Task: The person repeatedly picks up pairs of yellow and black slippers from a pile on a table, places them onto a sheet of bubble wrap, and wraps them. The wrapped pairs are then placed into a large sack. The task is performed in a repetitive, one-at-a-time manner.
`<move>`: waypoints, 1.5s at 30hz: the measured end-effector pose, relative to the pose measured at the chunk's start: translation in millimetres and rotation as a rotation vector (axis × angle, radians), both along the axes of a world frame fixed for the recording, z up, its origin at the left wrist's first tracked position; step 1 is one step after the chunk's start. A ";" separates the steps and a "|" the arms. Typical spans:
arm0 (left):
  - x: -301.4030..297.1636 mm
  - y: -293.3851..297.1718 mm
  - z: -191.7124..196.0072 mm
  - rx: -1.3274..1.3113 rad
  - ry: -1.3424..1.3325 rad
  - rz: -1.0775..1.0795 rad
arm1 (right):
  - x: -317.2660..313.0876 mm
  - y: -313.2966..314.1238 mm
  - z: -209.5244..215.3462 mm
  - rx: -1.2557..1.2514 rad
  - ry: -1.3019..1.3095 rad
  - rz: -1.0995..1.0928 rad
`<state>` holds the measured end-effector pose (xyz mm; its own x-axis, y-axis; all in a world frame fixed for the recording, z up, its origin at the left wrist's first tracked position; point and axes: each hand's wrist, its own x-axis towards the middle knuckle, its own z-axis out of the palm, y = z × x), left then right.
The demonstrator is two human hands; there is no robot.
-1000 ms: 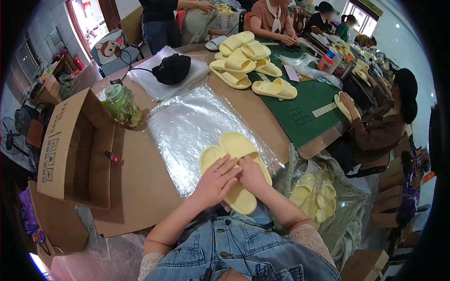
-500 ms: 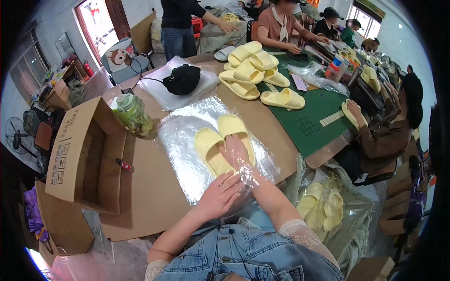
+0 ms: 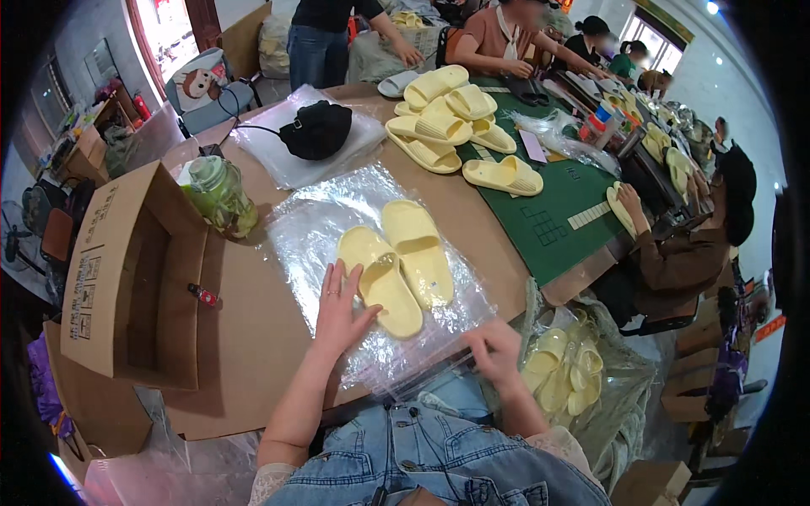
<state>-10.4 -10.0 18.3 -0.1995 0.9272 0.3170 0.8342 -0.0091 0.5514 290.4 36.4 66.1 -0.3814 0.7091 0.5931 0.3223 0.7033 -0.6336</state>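
A pair of pale yellow slippers lies side by side in a clear plastic bag (image 3: 305, 221) on the table before me. My left hand (image 3: 339, 316) rests with fingers spread on the bag, its fingers against the left slipper (image 3: 398, 314). To its right is the other slipper (image 3: 430, 274), with a small mark on its insole. My right hand (image 3: 496, 352) is closed on the bag's near right corner, beside the table edge. The bag's open end seems to face me.
An open cardboard box (image 3: 126, 287), a small red-and-black bottle (image 3: 203, 294) and a glass jar (image 3: 221, 198) stand left. Farther back lie a black cap (image 3: 316, 131) on plastic bags and piled yellow slippers (image 3: 430, 126). A green mat (image 3: 544, 223) is at right; people sit beyond.
My right hand has come out of the bag from the right slipper and moved right to the bag's corner. My left hand has shifted up and left, beside the left slipper.
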 end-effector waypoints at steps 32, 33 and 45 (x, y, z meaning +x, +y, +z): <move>-13.5 4.0 -27.2 -0.016 0.003 0.122 | -156.8 99.5 -48.1 -0.145 -0.580 -0.161; -14.0 3.9 -28.2 0.006 -0.029 0.122 | -157.6 98.1 -50.3 -0.138 -0.561 -0.173; -16.0 10.7 -40.2 0.047 -0.167 0.110 | -45.9 29.1 -52.3 -0.202 -0.328 -0.273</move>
<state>-26.4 0.7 -21.9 -0.3523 0.8817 0.3137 0.7284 0.0479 0.6835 244.6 65.6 13.7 -0.3094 0.8984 0.3119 0.6845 0.4380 -0.5827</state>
